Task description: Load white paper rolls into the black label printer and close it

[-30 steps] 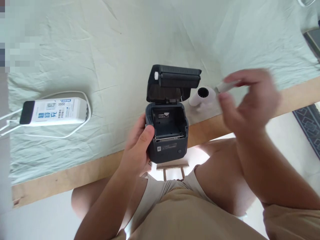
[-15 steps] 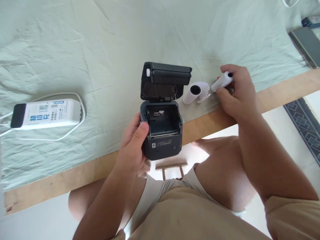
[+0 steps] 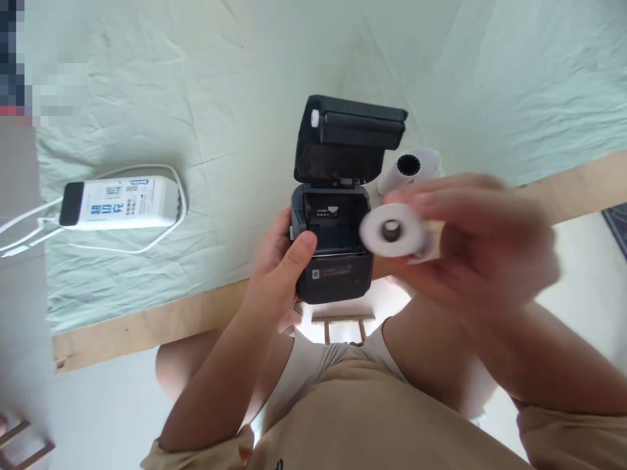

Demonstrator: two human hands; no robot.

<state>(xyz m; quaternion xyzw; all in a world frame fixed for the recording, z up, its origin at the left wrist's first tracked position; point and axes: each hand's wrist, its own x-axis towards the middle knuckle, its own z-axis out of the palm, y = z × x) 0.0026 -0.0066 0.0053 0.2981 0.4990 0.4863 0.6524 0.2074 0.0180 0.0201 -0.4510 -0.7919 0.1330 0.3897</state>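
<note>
My left hand (image 3: pixel 279 267) grips the left side of a dark label printer (image 3: pixel 336 277), its thumb on the front edge. The printer's lid (image 3: pixel 343 156) stands raised, and its paper bay (image 3: pixel 333 228) holds no roll. Between the fingers of my right hand (image 3: pixel 490 241), smeared by motion, is a small white paper roll (image 3: pixel 392 232), its hollow core facing me. The roll is just right of the bay and overlaps the printer's right edge in view. Behind it on the cloth lies a second white roll (image 3: pixel 411 170) with a dark core, partly hidden by my right hand.
A white power strip (image 3: pixel 122 203) with a black end and a looped white cable lies on the left of the pale green cloth (image 3: pixel 235 85). The table's wooden edge (image 3: pixel 161 321) runs in front of my lap. A blurred-out patch fills the top left corner.
My right hand has lifted the small paper roll off the cloth and brought it left beside the printer, turning its end towards me. My left hand keeps its hold; the view has shifted somewhat.
</note>
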